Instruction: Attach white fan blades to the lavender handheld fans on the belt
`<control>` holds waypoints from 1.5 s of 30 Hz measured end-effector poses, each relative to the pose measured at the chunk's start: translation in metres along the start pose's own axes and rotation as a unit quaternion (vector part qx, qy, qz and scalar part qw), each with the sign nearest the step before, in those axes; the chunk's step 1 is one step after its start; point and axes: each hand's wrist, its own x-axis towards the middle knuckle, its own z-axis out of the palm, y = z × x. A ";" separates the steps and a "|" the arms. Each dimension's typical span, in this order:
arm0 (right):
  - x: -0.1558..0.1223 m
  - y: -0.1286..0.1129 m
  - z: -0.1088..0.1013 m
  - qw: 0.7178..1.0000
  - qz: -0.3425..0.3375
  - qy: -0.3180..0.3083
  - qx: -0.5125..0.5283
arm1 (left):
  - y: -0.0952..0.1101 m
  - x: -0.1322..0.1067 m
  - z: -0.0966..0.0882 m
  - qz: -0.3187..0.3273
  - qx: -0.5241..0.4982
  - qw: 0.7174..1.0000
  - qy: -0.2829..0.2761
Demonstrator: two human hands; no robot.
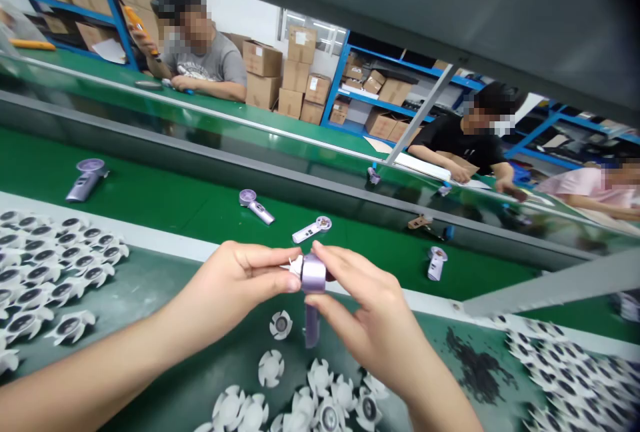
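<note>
**Lilac fan held by its head between both grips, above the counter**

I find a lilac handheld fan [313, 279] held in the air above the counter, its round head at the hands and its handle hanging straight down. A white bladed rotor [295, 267] shows at the left edge of the head. The fingers partly hide it, so I cannot confirm how it seats. The left grip [225, 285] is closed, thumb and fingers pinching the rotor against the head. The right grip [373, 315] is also closed, its fingertips bearing on the head from the opposite side. In my judgement, holding the head from both sides steadies it and leaves the handle free. Loose white rotors [281, 325] lie just beneath the hands on the dark green counter [145, 285], with larger heaps [55, 265] to the left and right, apparently placed within reach of either grip. Beyond, more lilac fans [255, 207] lie spaced along a green conveyor belt [165, 212]. Across the belt, a co-worker in a grey T-shirt [203, 62] holds an orange-handled tool [140, 29].
</note>
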 end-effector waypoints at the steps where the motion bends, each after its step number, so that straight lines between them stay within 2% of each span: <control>1: 0.001 0.001 0.001 1.000 0.013 0.014 0.022 | 0.003 -0.002 -0.001 0.006 0.016 1.000 -0.005; 3: 0.002 0.001 0.001 0.993 0.054 0.025 0.098 | 0.010 -0.005 -0.006 0.021 0.069 0.997 -0.020; 6: 0.004 -0.004 -0.003 0.969 0.087 0.003 0.230 | 0.017 -0.007 -0.013 0.021 0.111 0.993 -0.027; 8: 0.003 -0.009 -0.005 0.950 0.082 -0.025 0.301 | 0.017 -0.006 -0.015 0.013 0.055 0.998 -0.039; 11: 0.002 -0.011 -0.006 0.923 0.079 -0.074 0.370 | 0.014 -0.006 -0.014 -0.003 -0.040 0.994 -0.103; 14: 0.000 -0.008 -0.006 0.906 0.090 -0.112 0.398 | 0.014 -0.008 -0.009 -0.033 -0.061 0.981 -0.183; 16: 0.000 -0.005 -0.005 0.898 0.099 -0.124 0.410 | 0.016 -0.011 -0.005 -0.040 -0.049 0.978 -0.200; 20: 0.000 0.000 -0.004 0.892 0.104 -0.125 0.421 | 0.016 -0.012 -0.003 -0.028 -0.023 0.983 -0.181; 25: -0.001 0.003 -0.007 0.908 0.088 -0.136 0.385 | 0.008 -0.009 -0.003 -0.032 -0.018 0.987 -0.158; 32: -0.002 -0.004 -0.013 0.960 0.046 -0.115 0.250 | 0.003 -0.007 -0.005 -0.021 -0.091 0.980 -0.175; 34: -0.005 -0.010 -0.011 0.947 0.079 -0.114 0.290 | 0.004 -0.008 -0.005 -0.010 -0.078 0.986 -0.148; 38: -0.009 -0.026 0.001 0.857 0.192 -0.105 0.467 | 0.002 -0.012 0.003 0.030 0.001 0.999 -0.034; 39: -0.009 -0.030 0.005 0.845 0.213 -0.092 0.481 | 0.000 -0.013 0.005 0.037 0.018 0.999 -0.017; 42: -0.007 -0.037 0.019 0.845 0.246 -0.033 0.473 | -0.009 -0.015 0.007 0.077 0.022 0.997 -0.014; 45: -0.006 -0.041 0.026 0.847 0.244 -0.006 0.472 | -0.015 -0.018 0.007 0.119 0.009 0.991 -0.056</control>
